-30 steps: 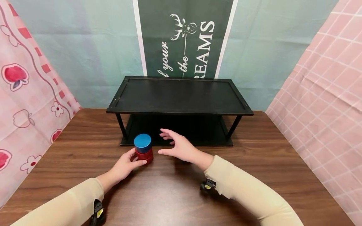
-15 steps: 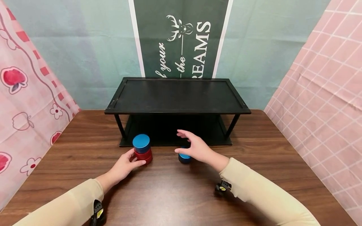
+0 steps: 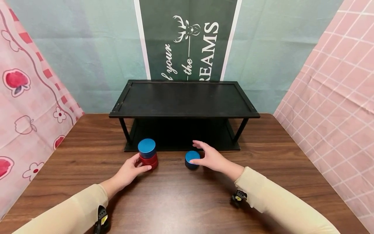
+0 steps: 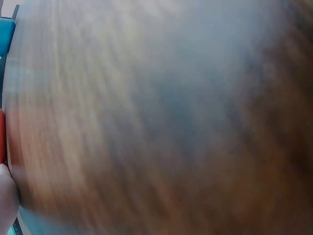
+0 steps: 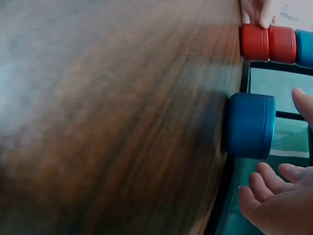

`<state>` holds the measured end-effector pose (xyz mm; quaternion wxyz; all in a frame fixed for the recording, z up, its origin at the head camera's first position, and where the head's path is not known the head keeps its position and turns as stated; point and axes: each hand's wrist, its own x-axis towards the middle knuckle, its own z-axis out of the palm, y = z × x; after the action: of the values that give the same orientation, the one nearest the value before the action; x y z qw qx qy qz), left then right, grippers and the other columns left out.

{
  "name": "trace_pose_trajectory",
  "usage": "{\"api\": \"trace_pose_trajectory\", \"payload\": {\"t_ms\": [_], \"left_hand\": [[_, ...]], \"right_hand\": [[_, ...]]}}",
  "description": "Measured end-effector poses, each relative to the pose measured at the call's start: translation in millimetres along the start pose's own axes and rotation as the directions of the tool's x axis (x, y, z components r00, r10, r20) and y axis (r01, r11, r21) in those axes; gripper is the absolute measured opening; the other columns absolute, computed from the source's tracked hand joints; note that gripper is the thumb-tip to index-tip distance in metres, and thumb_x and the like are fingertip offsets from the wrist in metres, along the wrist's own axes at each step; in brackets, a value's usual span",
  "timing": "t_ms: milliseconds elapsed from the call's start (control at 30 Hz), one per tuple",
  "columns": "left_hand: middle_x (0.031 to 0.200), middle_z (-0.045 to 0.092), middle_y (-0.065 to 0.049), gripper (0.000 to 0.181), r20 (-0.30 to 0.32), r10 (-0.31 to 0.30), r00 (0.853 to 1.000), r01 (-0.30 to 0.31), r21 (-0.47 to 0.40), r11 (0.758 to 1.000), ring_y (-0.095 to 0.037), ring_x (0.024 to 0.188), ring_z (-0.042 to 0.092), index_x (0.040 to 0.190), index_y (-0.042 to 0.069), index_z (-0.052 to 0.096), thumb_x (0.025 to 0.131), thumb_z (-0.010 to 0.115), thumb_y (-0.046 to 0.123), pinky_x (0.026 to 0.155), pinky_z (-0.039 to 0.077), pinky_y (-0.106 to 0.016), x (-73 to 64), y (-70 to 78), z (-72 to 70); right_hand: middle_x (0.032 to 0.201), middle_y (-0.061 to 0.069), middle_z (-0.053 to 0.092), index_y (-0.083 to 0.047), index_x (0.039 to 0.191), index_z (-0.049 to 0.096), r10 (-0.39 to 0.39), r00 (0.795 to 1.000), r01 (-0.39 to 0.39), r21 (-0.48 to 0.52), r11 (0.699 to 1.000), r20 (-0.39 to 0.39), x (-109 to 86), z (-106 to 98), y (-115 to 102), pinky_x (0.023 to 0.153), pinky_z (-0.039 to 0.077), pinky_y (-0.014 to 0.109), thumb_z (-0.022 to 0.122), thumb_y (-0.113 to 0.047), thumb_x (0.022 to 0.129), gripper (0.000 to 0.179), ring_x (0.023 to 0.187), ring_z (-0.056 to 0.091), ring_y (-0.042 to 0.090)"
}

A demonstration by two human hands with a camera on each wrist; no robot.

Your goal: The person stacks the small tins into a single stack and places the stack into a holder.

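Note:
In the head view, my left hand (image 3: 126,173) holds the lower part of a small stack, thumb and fingers around a red round tin (image 3: 150,161). On top of it stands a blue round tin (image 3: 147,146). A second blue round tin (image 3: 191,156) sits on the table to the right of the stack. Beside it is my right hand (image 3: 214,160), fingers spread, the thumb overlapping the lid in the head view. The right wrist view has a gap between the right fingertips (image 5: 264,171) and this blue tin (image 5: 248,126).
A black two-tier rack (image 3: 184,100) stands on the wooden table (image 3: 172,201), just behind the tins. Its lower shelf (image 3: 181,135) lies under the raised top. Patterned cloths hang at the back, left (image 3: 29,97) and right (image 3: 327,104).
My right hand has moved right and a little down, away from the stack, bringing the second blue tin into view. The left hand keeps its hold on the red tin.

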<state>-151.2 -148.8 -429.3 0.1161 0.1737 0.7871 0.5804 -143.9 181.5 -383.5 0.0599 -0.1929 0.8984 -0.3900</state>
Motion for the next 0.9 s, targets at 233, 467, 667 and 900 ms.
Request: {"api": "trace_pose_trajectory", "payload": {"t_ms": [233, 467, 667, 900], "left_hand": [[0.130, 0.050, -0.020, 0.057, -0.001, 0.001, 1.000, -0.001, -0.001, 1.000, -0.033, 0.125, 0.042, 0.133, -0.003, 0.043, 0.085, 0.069, 0.013, 0.103, 0.031, -0.048, -0.4, 1.2, -0.5], [0.130, 0.050, -0.021, 0.057, -0.005, -0.002, 1.000, 0.002, -0.010, 1.000, -0.033, 0.125, 0.041, 0.133, -0.004, 0.043, 0.084, 0.069, 0.012, 0.104, 0.031, -0.048, -0.6, -0.1, 0.5], [0.129, 0.051, -0.021, 0.057, -0.017, 0.001, 1.000, -0.001, 0.004, 1.000, -0.033, 0.124, 0.042, 0.132, -0.004, 0.044, 0.084, 0.069, 0.013, 0.103, 0.032, -0.047, 0.0, 1.3, -0.1], [0.129, 0.051, -0.021, 0.057, -0.013, 0.011, 1.000, -0.011, -0.011, 1.000, -0.033, 0.124, 0.043, 0.132, -0.004, 0.044, 0.084, 0.069, 0.013, 0.103, 0.032, -0.047, 2.0, -3.0, 0.7]], "right_hand": [[0.135, 0.020, 0.044, 0.004, 0.140, 0.031, 0.057, 0.993, -0.064, 0.061, 0.996, 0.107, -3.4, 3.3, 8.6, 0.098, 0.039, 0.047, 0.073, -0.025, 0.082, 0.078, 0.124, 0.043, 0.033], [0.124, 0.019, 0.052, 0.002, 0.132, 0.041, 0.029, 0.992, -0.028, -0.005, 1.000, 0.119, -1.3, 8.5, 13.1, 0.093, 0.045, 0.045, 0.073, -0.021, 0.082, 0.064, 0.110, 0.053, 0.029], [0.118, 0.015, 0.056, -0.001, 0.127, 0.046, 0.010, 0.997, -0.008, -0.021, 1.000, 0.076, 2.1, 9.1, 13.9, 0.085, 0.049, 0.039, 0.073, -0.021, 0.082, 0.057, 0.101, 0.055, 0.024], [0.121, 0.014, 0.056, -0.004, 0.129, 0.047, -0.018, 0.999, 0.019, 0.038, 0.999, -0.032, 0.2, 7.5, 12.4, 0.085, 0.051, 0.037, 0.073, -0.022, 0.082, 0.058, 0.103, 0.058, 0.025]]}}
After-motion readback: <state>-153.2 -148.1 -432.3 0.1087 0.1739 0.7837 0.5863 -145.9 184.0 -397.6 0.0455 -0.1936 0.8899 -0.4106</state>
